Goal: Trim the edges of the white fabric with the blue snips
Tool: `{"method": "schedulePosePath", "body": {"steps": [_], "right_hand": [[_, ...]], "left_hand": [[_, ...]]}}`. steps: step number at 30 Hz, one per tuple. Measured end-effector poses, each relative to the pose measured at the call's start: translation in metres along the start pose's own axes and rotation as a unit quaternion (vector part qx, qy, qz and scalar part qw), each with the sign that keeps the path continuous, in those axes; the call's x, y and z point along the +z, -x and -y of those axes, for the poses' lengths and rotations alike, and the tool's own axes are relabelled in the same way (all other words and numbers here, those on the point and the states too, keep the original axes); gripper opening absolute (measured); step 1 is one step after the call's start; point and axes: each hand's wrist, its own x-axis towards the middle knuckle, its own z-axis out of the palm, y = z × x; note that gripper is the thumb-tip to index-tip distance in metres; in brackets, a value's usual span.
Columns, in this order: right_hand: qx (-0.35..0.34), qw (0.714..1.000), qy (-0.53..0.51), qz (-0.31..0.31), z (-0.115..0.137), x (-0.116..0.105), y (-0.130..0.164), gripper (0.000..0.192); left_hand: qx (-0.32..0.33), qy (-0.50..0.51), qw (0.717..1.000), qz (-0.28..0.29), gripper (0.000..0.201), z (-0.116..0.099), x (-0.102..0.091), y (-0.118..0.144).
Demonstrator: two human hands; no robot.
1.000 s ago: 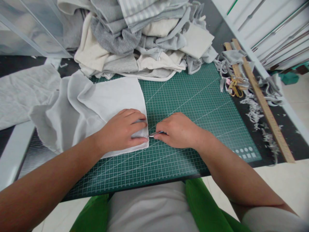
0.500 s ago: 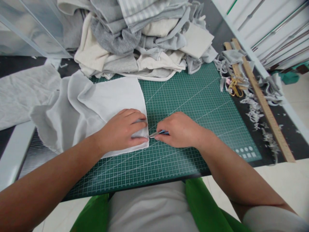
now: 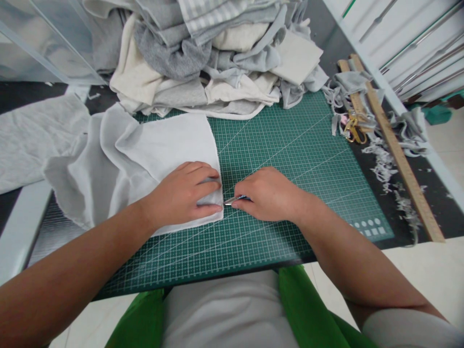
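Note:
A piece of pale grey fabric (image 3: 181,137) lies flat at its right end and rumpled toward the left, on a green cutting mat (image 3: 275,145). My left hand (image 3: 186,193) rests on its right end, fingers spread and pressing it down, thumb stretched out near the raw edge. My right hand (image 3: 270,193) is closed around small pointed thread snips (image 3: 235,199) with a bit of blue at the handle. Their silver tip points left and meets the fabric edge beside my left thumb. Most of the handle is hidden in my fingers.
A large heap of grey and cream fabric pieces (image 3: 203,72) covers the back. Another grey cloth (image 3: 36,140) lies at far left. On the right are wooden rulers (image 3: 402,159), gold-handled scissors (image 3: 355,131) and thread scraps (image 3: 380,162). A translucent bin (image 3: 47,43) stands back left.
The hands, snips and fabric keep almost the same places. Only the snips' tip has shifted very slightly at the fabric edge, and the view has tilted a little.

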Motion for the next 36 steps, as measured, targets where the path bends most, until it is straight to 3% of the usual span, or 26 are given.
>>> {"method": "schedulePosePath", "body": {"steps": [10,16,36], "right_hand": [[0.008,0.999,-0.038,-0.020,-0.0069,-0.0012,0.0017,0.026],[-0.009,0.998,-0.062,-0.022,-0.0058,0.0011,0.0019,0.024],[-0.006,0.999,-0.035,-0.016,-0.0049,0.0022,0.0011,0.026]], "left_hand": [[0.001,0.002,1.000,0.002,0.043,-0.0002,-0.0004,0.0003],[0.004,-0.002,1.000,0.003,0.053,0.0006,-0.0001,0.0008],[0.000,0.006,1.000,-0.001,0.054,0.0000,0.0005,0.0008]]}}
